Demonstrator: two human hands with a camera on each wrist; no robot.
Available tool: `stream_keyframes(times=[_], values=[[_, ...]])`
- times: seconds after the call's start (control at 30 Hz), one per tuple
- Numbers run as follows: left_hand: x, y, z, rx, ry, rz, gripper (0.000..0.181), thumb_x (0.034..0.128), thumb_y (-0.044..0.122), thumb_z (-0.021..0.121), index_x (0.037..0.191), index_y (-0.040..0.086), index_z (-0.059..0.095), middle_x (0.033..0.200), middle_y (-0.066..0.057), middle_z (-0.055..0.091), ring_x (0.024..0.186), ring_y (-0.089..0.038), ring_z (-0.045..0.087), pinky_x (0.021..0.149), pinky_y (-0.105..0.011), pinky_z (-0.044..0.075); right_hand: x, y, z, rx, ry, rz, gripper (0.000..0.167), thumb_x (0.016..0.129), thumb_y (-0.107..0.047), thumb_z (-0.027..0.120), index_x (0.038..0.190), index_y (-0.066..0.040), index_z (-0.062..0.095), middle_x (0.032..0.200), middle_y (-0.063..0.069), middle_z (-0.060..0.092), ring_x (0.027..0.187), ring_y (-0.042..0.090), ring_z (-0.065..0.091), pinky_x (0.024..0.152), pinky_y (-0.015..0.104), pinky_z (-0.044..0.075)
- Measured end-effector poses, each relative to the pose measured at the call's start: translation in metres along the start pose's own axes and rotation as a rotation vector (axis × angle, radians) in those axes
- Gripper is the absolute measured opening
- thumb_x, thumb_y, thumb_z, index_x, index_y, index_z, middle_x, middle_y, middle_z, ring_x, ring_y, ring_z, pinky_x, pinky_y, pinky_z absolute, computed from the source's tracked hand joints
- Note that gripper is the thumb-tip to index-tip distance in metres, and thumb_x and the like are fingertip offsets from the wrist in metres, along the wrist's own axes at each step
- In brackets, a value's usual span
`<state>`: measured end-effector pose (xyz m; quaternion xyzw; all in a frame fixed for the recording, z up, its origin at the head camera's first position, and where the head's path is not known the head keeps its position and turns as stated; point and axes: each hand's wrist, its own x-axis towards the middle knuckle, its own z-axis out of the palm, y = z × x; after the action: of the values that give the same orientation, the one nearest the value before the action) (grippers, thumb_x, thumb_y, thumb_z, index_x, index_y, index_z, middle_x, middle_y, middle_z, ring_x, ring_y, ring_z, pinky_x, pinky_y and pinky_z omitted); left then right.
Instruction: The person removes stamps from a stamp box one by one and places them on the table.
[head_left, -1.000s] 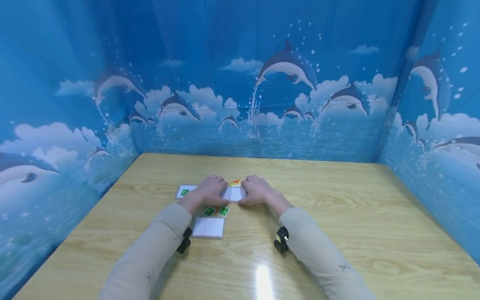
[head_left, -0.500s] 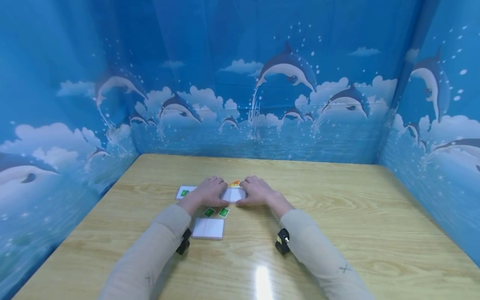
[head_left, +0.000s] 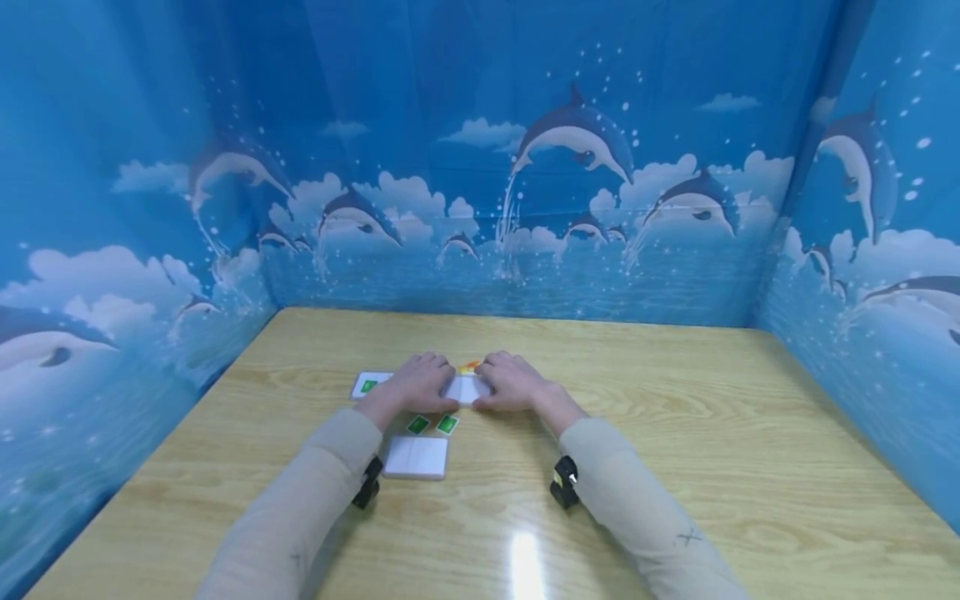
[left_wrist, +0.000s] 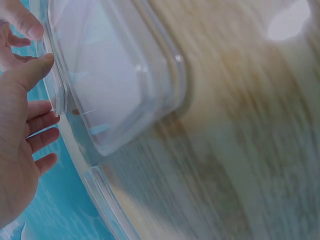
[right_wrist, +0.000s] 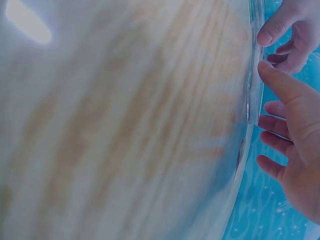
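Observation:
In the head view, a shallow clear plastic box (head_left: 466, 389) lies between the two hands, whitish through its top. My left hand (head_left: 415, 385) grips its left side, thumb along the near edge. On the right side, my right hand (head_left: 513, 382) holds it, its thumb also at the near edge; the right wrist view shows that thumb (right_wrist: 280, 82) against the clear rim. Beyond the box, an orange-yellow piece (head_left: 470, 367) is partly covered by the right fingers. Two green cards (head_left: 447, 424) (head_left: 418, 425) lie just nearer than the left hand.
A second clear box (head_left: 416, 457) sits nearer on the wooden table (head_left: 675, 433), large in the left wrist view. Another flat case (head_left: 371, 384) with a green piece lies left of the left hand, partly hidden by it. A dolphin-print curtain (head_left: 480, 250) borders the table.
The right fingers have shifted slightly left and cover more of the orange-yellow piece. The left hand and the boxes look the same.

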<state>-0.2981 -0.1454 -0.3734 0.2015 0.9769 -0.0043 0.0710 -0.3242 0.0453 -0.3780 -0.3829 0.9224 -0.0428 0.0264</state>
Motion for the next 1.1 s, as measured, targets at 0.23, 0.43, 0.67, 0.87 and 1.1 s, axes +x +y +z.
stream_keyframes(times=[0.23,0.43,0.67,0.87,1.1], values=[[0.0005,0.0002,0.0016,-0.008,-0.014,-0.01,0.062,0.084,0.052,0.059,0.128,0.01,0.051,0.126,-0.007,0.049,0.116,-0.022,0.043,0.103,-0.041,0.032,0.0001,-0.0025,-0.0015,-0.025,-0.016,-0.013,0.057,0.085,-0.046,0.062,0.127,-0.009,0.054,0.119,0.005,0.053,0.102,0.016,0.048,0.084,0.03,0.041],[-0.0001,0.0014,0.0014,-0.015,-0.026,-0.015,0.063,0.0852,0.051,0.058,0.13,0.009,0.049,0.129,-0.008,0.048,0.119,-0.023,0.042,0.104,-0.042,0.031,0.0009,-0.0031,0.0001,-0.037,-0.025,-0.001,0.057,0.085,-0.046,0.061,0.128,-0.01,0.053,0.121,0.005,0.053,0.103,0.017,0.048,0.085,0.031,0.041],[0.0014,0.0,0.0034,-0.008,-0.025,-0.016,0.062,0.0853,0.052,0.057,0.13,0.01,0.05,0.129,-0.008,0.048,0.119,-0.023,0.042,0.104,-0.042,0.03,0.0024,-0.0029,0.0015,-0.071,-0.026,0.015,0.059,0.084,-0.049,0.06,0.128,-0.009,0.053,0.12,0.006,0.052,0.103,0.017,0.047,0.085,0.031,0.041],[0.0018,0.0005,0.0023,0.0,-0.029,-0.036,0.063,0.0842,0.055,0.056,0.127,0.01,0.052,0.128,-0.007,0.048,0.119,-0.023,0.042,0.105,-0.042,0.029,0.0006,-0.0021,0.0007,-0.081,-0.032,0.07,0.061,0.081,-0.055,0.059,0.122,-0.01,0.058,0.111,0.005,0.052,0.095,0.016,0.046,0.08,0.031,0.041],[0.0011,0.0015,-0.0006,0.012,-0.026,-0.019,0.06,0.0852,0.053,0.055,0.124,0.008,0.055,0.124,-0.008,0.05,0.115,-0.022,0.043,0.103,-0.041,0.031,-0.0006,-0.0008,-0.0013,-0.051,-0.035,0.085,0.057,0.08,-0.054,0.061,0.116,-0.009,0.061,0.102,0.002,0.051,0.088,0.015,0.043,0.076,0.03,0.039]])
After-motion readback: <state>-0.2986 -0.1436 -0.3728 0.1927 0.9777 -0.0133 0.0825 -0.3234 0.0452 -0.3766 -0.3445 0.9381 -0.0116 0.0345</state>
